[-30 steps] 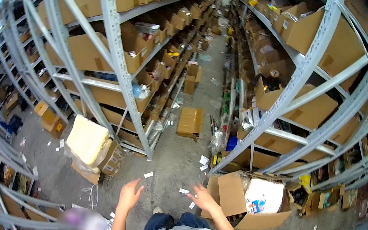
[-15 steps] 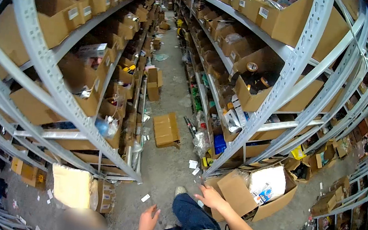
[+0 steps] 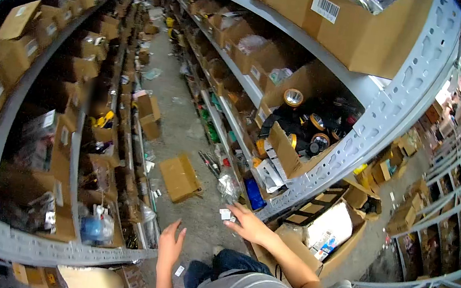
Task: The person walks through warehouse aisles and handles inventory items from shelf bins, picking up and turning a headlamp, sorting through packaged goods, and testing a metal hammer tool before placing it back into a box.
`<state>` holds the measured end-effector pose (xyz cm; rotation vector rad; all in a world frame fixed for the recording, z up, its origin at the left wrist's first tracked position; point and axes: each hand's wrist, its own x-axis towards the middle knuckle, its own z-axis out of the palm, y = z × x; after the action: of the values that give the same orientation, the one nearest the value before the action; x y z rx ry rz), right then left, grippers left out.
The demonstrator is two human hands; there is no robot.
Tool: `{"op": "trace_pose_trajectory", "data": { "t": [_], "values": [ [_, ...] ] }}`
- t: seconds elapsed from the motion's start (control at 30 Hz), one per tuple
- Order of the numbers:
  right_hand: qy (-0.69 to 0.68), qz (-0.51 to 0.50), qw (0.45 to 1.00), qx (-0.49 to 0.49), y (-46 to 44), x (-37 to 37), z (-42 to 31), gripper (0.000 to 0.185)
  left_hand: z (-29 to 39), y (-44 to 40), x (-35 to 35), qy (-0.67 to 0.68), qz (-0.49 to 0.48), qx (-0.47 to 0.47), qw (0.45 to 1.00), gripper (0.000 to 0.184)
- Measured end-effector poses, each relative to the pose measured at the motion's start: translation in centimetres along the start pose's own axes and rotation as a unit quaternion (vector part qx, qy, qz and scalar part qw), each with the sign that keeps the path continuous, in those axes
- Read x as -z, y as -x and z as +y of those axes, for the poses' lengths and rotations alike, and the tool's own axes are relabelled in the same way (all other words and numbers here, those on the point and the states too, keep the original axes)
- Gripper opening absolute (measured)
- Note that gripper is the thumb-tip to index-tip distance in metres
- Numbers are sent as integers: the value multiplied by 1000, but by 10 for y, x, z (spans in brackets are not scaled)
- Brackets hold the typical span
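Note:
My left hand (image 3: 170,245) hangs over the aisle floor beside the left shelf, fingers apart and holding nothing. Out in front of my body, my right hand (image 3: 249,226) is also open, with its fingers spread. Just past its fingertips, small white labels (image 3: 225,214) appear against the concrete floor. Below and right of that hand stands an open carton (image 3: 346,253) containing a white package (image 3: 328,230). On the right shelf, a cardboard bin (image 3: 287,151) holds several black headlamps (image 3: 316,122) with round lenses. Neither hand visibly touches any of these.
Metal shelving packed with cardboard bins lines both sides, its perforated right upright (image 3: 388,115) close by. An open brown box (image 3: 179,179) lies on the aisle floor, another box (image 3: 147,114) behind it. A pale yellowish block (image 3: 92,284) sits at the lower left.
I have moved forward into the aisle, and the shelves appear closer on both sides. Both hands have risen slightly in view, the right one shifting left; both stay open.

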<state>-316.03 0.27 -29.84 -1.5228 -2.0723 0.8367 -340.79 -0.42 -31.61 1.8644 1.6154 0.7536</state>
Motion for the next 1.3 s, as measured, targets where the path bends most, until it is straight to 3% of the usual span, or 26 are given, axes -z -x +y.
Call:
{"op": "trace_pose_trajectory", "data": {
  "t": [0.1, 0.17, 0.23, 0.4, 0.43, 0.47, 0.53, 0.67, 0.73, 0.9, 1.03, 1.17, 1.3],
  "values": [
    [-23, 32, 999, -15, -13, 13, 0, 52, 3, -37, -15, 16, -16, -31, 999, 32],
    [-43, 60, 997, -27, -25, 20, -6, 52, 6, -60, -28, 245, -80, 53, 965, 30],
    [-36, 81, 993, -75, -33, 25, -9, 51, 18, -86, -38, 265, -139, 51, 953, 28],
    [-11, 195, 966, -167, -66, 43, -20, 47, 25, -179, -43, 272, -304, -87, 909, 28],
    [3, 261, 951, -168, -75, 42, -20, 41, 25, -202, -43, 277, -329, -116, 895, 26],
    [-18, 308, 933, -186, -84, 42, -23, 37, 19, -228, -40, 209, -327, -199, 900, 27],
    [-20, 410, 892, -189, -103, 49, -37, 29, 26, -273, -19, 198, -345, -228, 889, 27],
    [-9, 475, 849, -230, -129, 60, -62, 20, 39, -353, 2, 155, -341, -271, 887, 26],
    [14, 510, 824, -246, -130, 57, -65, 17, 42, -378, -3, 206, -331, -239, 889, 26],
    [34, 574, 753, -322, -126, 55, -81, 11, 54, -380, -26, 224, -375, -230, 870, 24],
    [68, 608, 721, -326, -118, 58, -88, 10, 50, -349, -43, 224, -461, -230, 827, 25],
    [120, 618, 714, -306, -117, 75, -90, 10, 38, -338, -52, 213, -527, -275, 775, 27],
    [166, 602, 741, -248, -114, 109, -92, 10, 47, -341, -47, 204, -509, -296, 782, 26]
  ]
}}
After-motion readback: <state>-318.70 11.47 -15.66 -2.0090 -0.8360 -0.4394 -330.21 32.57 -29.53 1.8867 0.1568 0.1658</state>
